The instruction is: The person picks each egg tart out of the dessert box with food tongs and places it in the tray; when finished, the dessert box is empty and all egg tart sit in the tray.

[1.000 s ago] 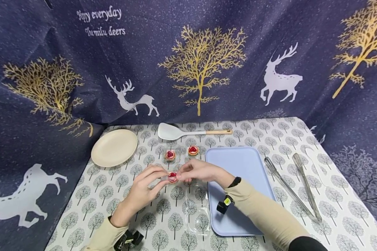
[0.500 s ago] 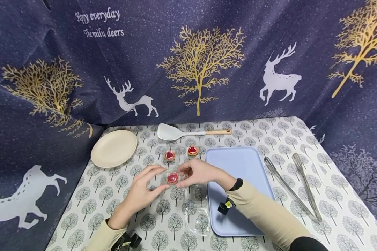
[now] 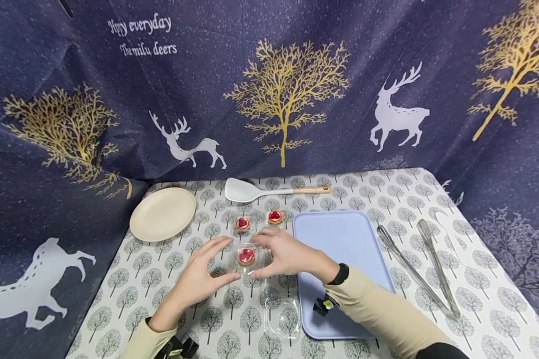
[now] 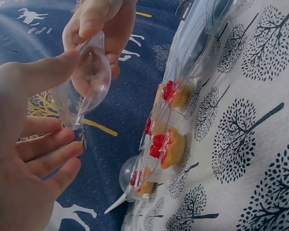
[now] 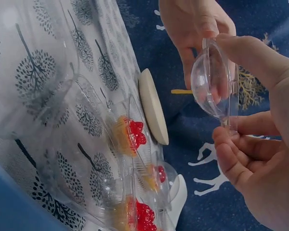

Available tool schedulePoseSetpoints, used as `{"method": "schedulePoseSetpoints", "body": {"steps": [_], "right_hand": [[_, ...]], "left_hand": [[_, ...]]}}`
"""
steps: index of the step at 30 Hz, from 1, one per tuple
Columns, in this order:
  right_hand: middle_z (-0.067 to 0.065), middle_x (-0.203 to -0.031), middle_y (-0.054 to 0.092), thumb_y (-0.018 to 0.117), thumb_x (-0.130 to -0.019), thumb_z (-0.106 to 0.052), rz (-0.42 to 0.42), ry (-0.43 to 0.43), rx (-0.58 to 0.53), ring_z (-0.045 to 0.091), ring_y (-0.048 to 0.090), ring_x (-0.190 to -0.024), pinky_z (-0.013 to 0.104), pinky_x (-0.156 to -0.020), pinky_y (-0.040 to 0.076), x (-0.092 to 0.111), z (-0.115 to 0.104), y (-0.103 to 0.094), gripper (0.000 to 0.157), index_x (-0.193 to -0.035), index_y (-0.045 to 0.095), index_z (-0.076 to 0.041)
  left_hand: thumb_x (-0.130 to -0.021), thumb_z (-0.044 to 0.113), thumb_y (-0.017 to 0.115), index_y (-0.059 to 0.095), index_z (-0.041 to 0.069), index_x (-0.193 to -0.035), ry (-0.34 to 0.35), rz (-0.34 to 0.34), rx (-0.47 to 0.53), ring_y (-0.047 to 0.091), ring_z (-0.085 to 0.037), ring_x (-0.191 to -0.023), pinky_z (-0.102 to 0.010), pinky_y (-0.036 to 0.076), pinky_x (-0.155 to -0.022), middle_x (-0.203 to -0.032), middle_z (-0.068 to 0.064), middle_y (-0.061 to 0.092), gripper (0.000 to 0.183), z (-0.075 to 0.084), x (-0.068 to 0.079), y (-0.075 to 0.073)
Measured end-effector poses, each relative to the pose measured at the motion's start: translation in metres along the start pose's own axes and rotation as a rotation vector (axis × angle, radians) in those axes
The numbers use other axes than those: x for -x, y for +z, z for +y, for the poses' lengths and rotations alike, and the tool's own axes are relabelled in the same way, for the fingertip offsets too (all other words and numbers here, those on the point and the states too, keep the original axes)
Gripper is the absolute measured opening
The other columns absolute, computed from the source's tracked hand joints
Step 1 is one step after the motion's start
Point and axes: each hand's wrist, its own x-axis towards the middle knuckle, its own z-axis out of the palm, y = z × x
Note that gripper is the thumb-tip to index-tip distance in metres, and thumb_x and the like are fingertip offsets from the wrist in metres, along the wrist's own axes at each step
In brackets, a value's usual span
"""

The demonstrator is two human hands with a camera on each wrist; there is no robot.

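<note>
A plate (image 3: 162,214) lies at the back left corner of the bench (image 3: 226,331). Near the middle, the left hand (image 3: 202,273) and right hand (image 3: 287,253) grip a clear lid (image 5: 209,79) between their curled fingers, raised above a tart (image 3: 246,256). Next comes a tray (image 3: 341,259), then tongs (image 3: 438,264) near the right edge.
</note>
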Motion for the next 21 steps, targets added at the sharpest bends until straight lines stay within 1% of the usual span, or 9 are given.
{"method": "schedulePoseSetpoints", "body": {"steps": [2, 5, 9, 11, 13, 15, 18, 21], "right_hand": [[0.006, -0.131, 0.059, 0.076, -0.075, -0.055, 0.007, -0.014, 0.019, 0.019, 0.055, -0.117, 0.033, -0.097, 0.052, 0.001, -0.003, 0.000, 0.078, -0.133, 0.056, -0.007], [0.007, -0.130, 0.059, 0.076, -0.075, -0.056, 0.025, -0.054, 0.051, 0.020, 0.055, -0.118, 0.035, -0.101, 0.050, 0.002, -0.008, 0.001, 0.079, -0.133, 0.055, -0.006], [0.009, -0.130, 0.058, 0.076, -0.075, -0.055, 0.049, -0.114, 0.083, 0.020, 0.055, -0.118, 0.032, -0.102, 0.050, 0.006, -0.010, 0.007, 0.080, -0.133, 0.055, -0.004], [0.010, -0.131, 0.058, 0.077, -0.075, -0.054, 0.053, -0.135, 0.093, 0.021, 0.055, -0.119, 0.032, -0.103, 0.049, 0.007, -0.011, 0.010, 0.080, -0.133, 0.054, -0.003], [0.011, -0.132, 0.057, 0.077, -0.076, -0.053, 0.049, -0.147, 0.101, 0.022, 0.054, -0.120, 0.032, -0.104, 0.048, 0.009, -0.012, 0.013, 0.081, -0.134, 0.053, -0.003], [0.010, -0.131, 0.057, 0.076, -0.076, -0.054, 0.044, -0.152, 0.119, 0.020, 0.053, -0.119, 0.032, -0.105, 0.048, 0.010, -0.013, 0.015, 0.082, -0.135, 0.052, -0.003], [0.008, -0.130, 0.057, 0.075, -0.077, -0.056, 0.040, -0.159, 0.148, 0.018, 0.053, -0.117, 0.029, -0.104, 0.048, 0.011, -0.015, 0.018, 0.083, -0.136, 0.051, -0.003], [0.007, -0.129, 0.057, 0.074, -0.076, -0.057, 0.044, -0.165, 0.176, 0.017, 0.053, -0.117, 0.027, -0.104, 0.047, 0.012, -0.016, 0.021, 0.083, -0.135, 0.052, -0.003]], "left_hand": [[-0.068, 0.040, 0.087, 0.052, 0.017, -0.141, -0.020, -0.026, -0.015, 0.049, -0.033, -0.131, -0.061, 0.039, -0.107, -0.143, -0.007, 0.051, 0.084, 0.000, 0.001, -0.002], [-0.067, 0.043, 0.087, 0.049, 0.019, -0.143, -0.051, -0.069, -0.040, 0.047, -0.036, -0.132, -0.064, 0.038, -0.105, -0.147, -0.008, 0.048, 0.088, -0.001, 0.003, -0.004], [-0.066, 0.046, 0.086, 0.045, 0.024, -0.146, -0.099, -0.140, -0.057, 0.046, -0.036, -0.133, -0.067, 0.039, -0.103, -0.148, -0.007, 0.047, 0.092, -0.001, 0.006, -0.005], [-0.066, 0.046, 0.086, 0.044, 0.025, -0.146, -0.107, -0.176, -0.056, 0.047, -0.034, -0.132, -0.066, 0.040, -0.103, -0.147, -0.003, 0.048, 0.093, -0.001, 0.007, -0.005], [-0.067, 0.044, 0.086, 0.044, 0.024, -0.146, -0.089, -0.205, -0.052, 0.048, -0.030, -0.131, -0.063, 0.042, -0.103, -0.145, 0.000, 0.049, 0.092, -0.002, 0.008, -0.004], [-0.067, 0.042, 0.086, 0.045, 0.021, -0.146, -0.052, -0.223, -0.049, 0.050, -0.027, -0.129, -0.060, 0.044, -0.103, -0.143, 0.002, 0.050, 0.091, -0.003, 0.008, -0.003], [-0.067, 0.037, 0.087, 0.047, 0.018, -0.144, -0.007, -0.236, -0.044, 0.052, -0.024, -0.126, -0.056, 0.046, -0.102, -0.140, 0.005, 0.051, 0.088, -0.004, 0.008, -0.001], [-0.067, 0.033, 0.088, 0.048, 0.017, -0.142, 0.011, -0.243, -0.045, 0.053, -0.023, -0.124, -0.055, 0.047, -0.101, -0.139, 0.005, 0.051, 0.086, -0.005, 0.009, 0.000]]}}
